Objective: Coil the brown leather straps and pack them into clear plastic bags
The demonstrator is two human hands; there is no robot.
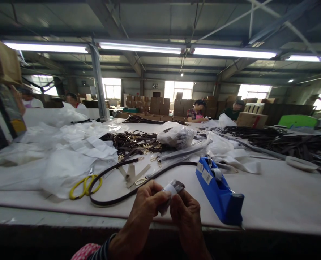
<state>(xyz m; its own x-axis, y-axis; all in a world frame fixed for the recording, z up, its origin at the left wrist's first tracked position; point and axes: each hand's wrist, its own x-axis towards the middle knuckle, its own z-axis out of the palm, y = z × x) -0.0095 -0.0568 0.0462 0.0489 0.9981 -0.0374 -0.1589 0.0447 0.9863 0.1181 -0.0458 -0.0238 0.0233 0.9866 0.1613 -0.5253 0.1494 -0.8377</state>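
A worker at a long white-covered table (pixel 274 206) holds a small bundle of clear plastic with a white band and a dark end (pixel 171 188) just above the front edge. The bare left hand (pixel 146 202) grips it from one side, thumb pressed on the white band; the bare right hand (pixel 186 209) pinches the other side with bent fingers. Beside the right hand stands a blue plastic tape dispenser (pixel 221 196); to the left lie yellow-handled scissors (pixel 86 187), near a long dark strap (pixel 117 200) curling across the tabletop. The step in hand appears to be a two-handed folding or pressing of the bundle; what is inside cannot be told. The next move seems to call for a steady left thumb and small, careful work by the right fingertips.
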